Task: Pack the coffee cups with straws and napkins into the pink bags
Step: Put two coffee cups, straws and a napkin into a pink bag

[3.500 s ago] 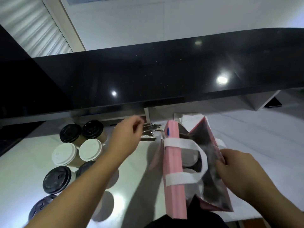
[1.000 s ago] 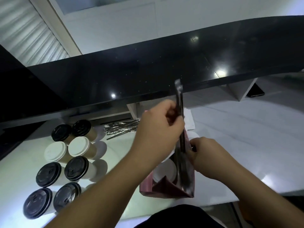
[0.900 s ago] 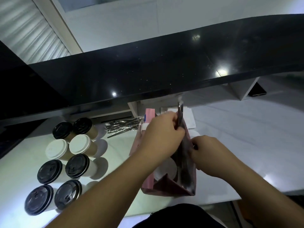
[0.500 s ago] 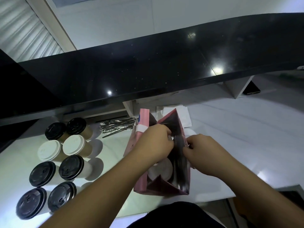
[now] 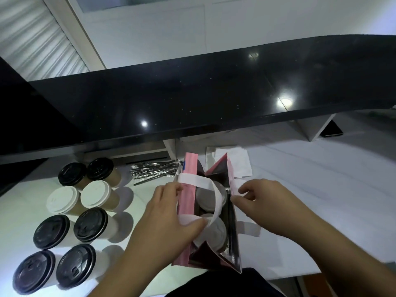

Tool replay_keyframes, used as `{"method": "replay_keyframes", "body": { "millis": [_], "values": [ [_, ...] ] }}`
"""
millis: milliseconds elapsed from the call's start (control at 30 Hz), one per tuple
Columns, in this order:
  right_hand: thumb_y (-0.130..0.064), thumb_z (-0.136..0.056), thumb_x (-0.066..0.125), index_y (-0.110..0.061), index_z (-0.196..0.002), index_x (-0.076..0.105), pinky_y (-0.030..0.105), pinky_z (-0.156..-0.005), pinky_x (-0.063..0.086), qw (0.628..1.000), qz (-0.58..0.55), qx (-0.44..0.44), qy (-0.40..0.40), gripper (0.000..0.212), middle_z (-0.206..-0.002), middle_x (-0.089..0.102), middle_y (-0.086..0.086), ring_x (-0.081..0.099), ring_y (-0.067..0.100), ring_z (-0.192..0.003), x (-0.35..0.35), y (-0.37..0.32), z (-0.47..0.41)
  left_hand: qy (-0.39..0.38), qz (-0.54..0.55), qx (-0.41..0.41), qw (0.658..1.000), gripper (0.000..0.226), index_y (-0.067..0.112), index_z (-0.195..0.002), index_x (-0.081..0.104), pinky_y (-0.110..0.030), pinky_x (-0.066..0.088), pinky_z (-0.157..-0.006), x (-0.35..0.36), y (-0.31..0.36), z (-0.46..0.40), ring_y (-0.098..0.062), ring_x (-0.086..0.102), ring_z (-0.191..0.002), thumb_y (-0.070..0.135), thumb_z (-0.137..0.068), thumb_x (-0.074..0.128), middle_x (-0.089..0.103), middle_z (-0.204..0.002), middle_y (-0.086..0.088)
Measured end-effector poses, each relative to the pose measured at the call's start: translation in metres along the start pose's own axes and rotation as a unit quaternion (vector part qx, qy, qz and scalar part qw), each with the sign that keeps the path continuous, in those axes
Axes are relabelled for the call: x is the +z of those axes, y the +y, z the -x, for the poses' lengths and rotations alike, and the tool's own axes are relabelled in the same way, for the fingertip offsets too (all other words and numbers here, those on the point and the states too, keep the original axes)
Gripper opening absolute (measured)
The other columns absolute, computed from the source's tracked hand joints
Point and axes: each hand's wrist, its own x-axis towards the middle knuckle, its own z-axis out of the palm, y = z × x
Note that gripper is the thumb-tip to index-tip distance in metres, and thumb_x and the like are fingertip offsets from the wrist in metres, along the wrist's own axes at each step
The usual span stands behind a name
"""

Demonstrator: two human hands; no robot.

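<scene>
A pink bag point(image 5: 186, 213) stands open at the counter's near edge. Inside it sit two white-lidded cups point(image 5: 211, 229) and a wrapped dark straw point(image 5: 231, 224) along the right wall. My left hand point(image 5: 169, 219) grips the bag's left wall and its white handle loop point(image 5: 204, 185), thumb inside. My right hand point(image 5: 265, 206) pinches the right wall's top edge near the other white handle point(image 5: 250, 229). Left of the bag stand several cups with black lids point(image 5: 91, 224) and white lids point(image 5: 96, 195). Wrapped straws point(image 5: 154, 172) lie in a pile behind, white napkins point(image 5: 237, 161) beside them.
A black raised counter ledge point(image 5: 192, 99) overhangs the back of the white worktop point(image 5: 310, 200). A dark device point(image 5: 332, 130) lies under the ledge at far right. The worktop's front edge runs just below the bag.
My left hand carried a wrapped straw from the pile and lowered it into the bag. Both hands now hold the bag's walls apart at the handles.
</scene>
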Motion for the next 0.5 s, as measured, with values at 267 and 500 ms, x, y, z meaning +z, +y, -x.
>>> {"method": "replay_keyframes", "body": {
  "millis": [267,500],
  "values": [
    [-0.046,-0.096,0.060,-0.034,-0.106,0.053,0.017,-0.068,0.045,0.984,0.002,-0.100,0.149,0.016,-0.098,0.059,-0.017,0.056,0.002,-0.083,-0.006,-0.020,-0.031,-0.034,0.018,-0.016,0.999,0.094,0.066,-0.134,0.016,-0.033,0.057,-0.083,-0.002,-0.003,0.015,-0.005,0.060,-0.109,0.068,-0.061,0.076,0.038,-0.124,0.031],
    [-0.031,-0.099,0.057,-0.026,-0.134,0.061,0.033,-0.093,0.048,0.991,0.050,-0.105,0.059,0.035,-0.134,0.061,-0.001,0.056,0.021,-0.116,-0.008,-0.025,-0.081,-0.001,0.084,-0.058,0.995,0.044,0.055,-0.109,0.041,-0.029,0.059,-0.067,-0.008,-0.010,0.019,0.018,0.059,-0.095,0.062,-0.070,0.060,0.049,-0.115,0.050]
  ]
}}
